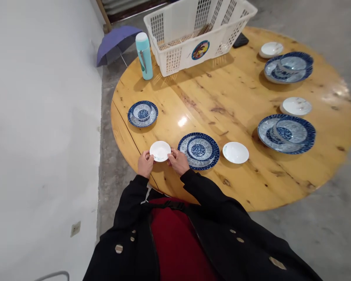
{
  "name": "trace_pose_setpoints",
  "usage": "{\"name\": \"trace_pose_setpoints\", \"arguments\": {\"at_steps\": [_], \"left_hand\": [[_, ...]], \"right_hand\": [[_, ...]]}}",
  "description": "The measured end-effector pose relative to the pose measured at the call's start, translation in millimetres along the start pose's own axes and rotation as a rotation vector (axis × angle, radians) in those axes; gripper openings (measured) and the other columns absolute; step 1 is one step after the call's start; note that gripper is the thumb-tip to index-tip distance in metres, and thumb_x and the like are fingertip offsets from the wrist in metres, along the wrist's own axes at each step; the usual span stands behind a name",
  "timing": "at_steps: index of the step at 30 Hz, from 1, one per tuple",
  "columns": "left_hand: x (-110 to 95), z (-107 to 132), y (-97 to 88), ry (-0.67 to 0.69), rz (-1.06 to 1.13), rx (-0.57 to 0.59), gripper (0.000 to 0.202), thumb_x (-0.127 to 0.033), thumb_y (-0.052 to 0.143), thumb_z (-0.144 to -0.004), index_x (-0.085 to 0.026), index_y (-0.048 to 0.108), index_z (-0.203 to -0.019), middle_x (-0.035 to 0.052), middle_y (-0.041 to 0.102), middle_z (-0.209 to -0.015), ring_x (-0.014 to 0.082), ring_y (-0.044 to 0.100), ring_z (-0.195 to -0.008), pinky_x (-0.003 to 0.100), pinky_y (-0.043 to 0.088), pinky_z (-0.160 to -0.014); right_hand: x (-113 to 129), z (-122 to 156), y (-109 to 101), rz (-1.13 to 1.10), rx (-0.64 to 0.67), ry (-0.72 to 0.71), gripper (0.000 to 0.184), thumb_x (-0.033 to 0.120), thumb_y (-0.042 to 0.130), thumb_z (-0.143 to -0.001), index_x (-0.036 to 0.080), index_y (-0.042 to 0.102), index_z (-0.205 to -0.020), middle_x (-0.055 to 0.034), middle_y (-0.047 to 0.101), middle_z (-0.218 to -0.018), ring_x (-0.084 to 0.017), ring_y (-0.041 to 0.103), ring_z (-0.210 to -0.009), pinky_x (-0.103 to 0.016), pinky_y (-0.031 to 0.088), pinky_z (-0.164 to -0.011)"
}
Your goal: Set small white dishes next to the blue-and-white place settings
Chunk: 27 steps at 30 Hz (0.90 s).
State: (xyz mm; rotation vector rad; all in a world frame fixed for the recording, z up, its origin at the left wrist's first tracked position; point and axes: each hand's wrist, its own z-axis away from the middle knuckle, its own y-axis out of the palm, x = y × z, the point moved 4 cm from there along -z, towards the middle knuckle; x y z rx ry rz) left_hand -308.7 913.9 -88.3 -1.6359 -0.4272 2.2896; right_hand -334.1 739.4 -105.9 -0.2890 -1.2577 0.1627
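Note:
A small white dish [160,151] is held between both hands near the table's front left edge. My left hand [145,164] grips its left rim with thumb and fingers, and my right hand [178,161] pinches the right rim. Just right of that dish lies a blue-patterned plate [213,160] with a matching bowl [198,149] on it. Farther right is another white dish [235,152]. Beyond my left hand, a blue-patterned plate [153,118] carries a small bowl [142,112].
The round wooden table [190,105] also bears a white plastic basket [175,58], a turquoise flask [145,58] and a black phone [240,40]. On the right stand two plates with bowls [291,130] and white dishes [296,106]. A purple umbrella [114,41] and white wall [46,117] are left.

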Motion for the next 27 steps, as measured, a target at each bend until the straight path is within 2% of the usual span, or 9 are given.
{"name": "trace_pose_setpoints", "arguments": {"at_steps": [6,11,17,22,27], "left_hand": [[-8,-76,3.3,0.059,-0.15,0.031,0.013,-0.022,0.057,-0.084,-0.017,0.063,-0.093,0.0003,0.066,-0.066,0.0174,0.065,-0.066,0.028,0.051,-0.074],[-11,-118,9.2,0.092,-0.197,0.064,0.013,-0.022,0.059,-0.085,-0.017,0.066,-0.095,0.0032,0.07,-0.071,0.0193,0.067,-0.073,0.03,0.05,-0.079],[-11,-142,13.2,0.099,-0.214,0.112,0.013,-0.023,0.06,-0.086,-0.018,0.068,-0.094,0.0059,0.075,-0.079,0.0212,0.071,-0.081,0.03,0.05,-0.082],[-9,-151,13.5,0.105,-0.305,0.157,0.012,-0.027,0.059,-0.088,-0.021,0.068,-0.093,0.0041,0.076,-0.084,0.0204,0.072,-0.084,0.029,0.05,-0.081],[-9,-156,12.2,0.169,-0.307,0.196,0.011,-0.025,0.059,-0.087,-0.02,0.068,-0.09,0.0047,0.076,-0.083,0.0202,0.072,-0.082,0.028,0.049,-0.077]], "right_hand": [[-3,-50,18,-0.025,-0.115,0.139,0.039,0.024,0.051,-0.082,0.011,0.068,-0.115,-0.0002,0.066,-0.059,-0.021,0.071,-0.063,-0.028,0.055,-0.064],[-7,-84,25,-0.016,-0.223,0.192,0.039,0.023,0.052,-0.081,0.01,0.068,-0.115,-0.0048,0.072,-0.068,-0.023,0.073,-0.07,-0.031,0.059,-0.071],[-9,-97,31,0.006,-0.259,0.259,0.034,0.017,0.05,-0.082,0.009,0.066,-0.111,-0.0073,0.074,-0.073,-0.022,0.073,-0.068,-0.028,0.058,-0.065],[-6,-96,34,0.004,-0.271,0.285,0.03,0.015,0.05,-0.082,0.011,0.065,-0.108,-0.0056,0.074,-0.074,-0.019,0.073,-0.064,-0.025,0.056,-0.06],[0,-94,34,0.003,-0.287,0.28,0.027,0.016,0.05,-0.083,0.01,0.064,-0.105,-0.0059,0.073,-0.073,-0.019,0.072,-0.062,-0.023,0.054,-0.056]]}}
